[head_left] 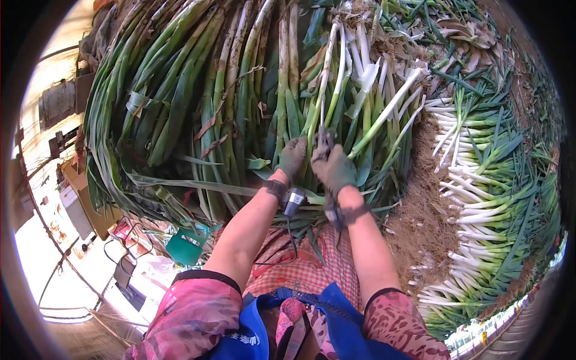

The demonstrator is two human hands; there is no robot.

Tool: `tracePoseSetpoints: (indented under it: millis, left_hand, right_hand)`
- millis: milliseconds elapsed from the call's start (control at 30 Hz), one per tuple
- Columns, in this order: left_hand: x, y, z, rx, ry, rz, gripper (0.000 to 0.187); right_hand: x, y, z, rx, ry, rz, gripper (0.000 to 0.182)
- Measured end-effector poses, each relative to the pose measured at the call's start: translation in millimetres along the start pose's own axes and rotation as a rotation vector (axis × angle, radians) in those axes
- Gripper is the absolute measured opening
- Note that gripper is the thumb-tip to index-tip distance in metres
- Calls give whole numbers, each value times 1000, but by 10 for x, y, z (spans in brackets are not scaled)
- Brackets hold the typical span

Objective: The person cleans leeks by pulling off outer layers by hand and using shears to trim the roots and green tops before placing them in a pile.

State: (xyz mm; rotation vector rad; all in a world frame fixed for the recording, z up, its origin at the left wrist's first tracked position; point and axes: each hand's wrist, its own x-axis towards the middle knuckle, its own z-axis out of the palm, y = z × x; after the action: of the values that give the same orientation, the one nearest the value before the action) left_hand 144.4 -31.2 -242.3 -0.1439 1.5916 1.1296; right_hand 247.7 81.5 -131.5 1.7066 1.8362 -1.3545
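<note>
Head view: both hands gloved. The left hand is clenched around a leek stalk low on its green part, fingers wrapped tight. The right hand grips the same stalk just beside it, also clenched. The stalk rises from a heap of untrimmed leeks. To the right, well apart, lie rows of trimmed leeks.
</note>
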Motion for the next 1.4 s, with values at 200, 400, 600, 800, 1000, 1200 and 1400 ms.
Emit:
tracePoseSetpoints:
  millis: [200,400,600,800,1000,1200,1400]
  left_hand:
    - [-127,74,186,-173,0,-69,42]
    - [-210,79,244,-45,37,-1,38]
    - [-336,10,377,-42,84,57,33]
    - [-453,-155,787,793,33,380,32]
    - [43,709,186,1004,675,369,62]
    - [-37,833,329,963,256,74,64]
    - [-35,725,154,961,301,257,63]
  right_hand:
    - [1010,-347,-375,-139,39,-72,52]
    - [787,-197,-388,-117,-72,-39,48]
    - [1038,-690,-662,-229,-131,-202,56]
    - [853,21,-610,-277,-131,-32,60]
    - [334,661,-606,-117,-152,-16,58]
    - [546,796,60,127,-171,-65,53]
    - [-64,552,39,723,-240,-106,34]
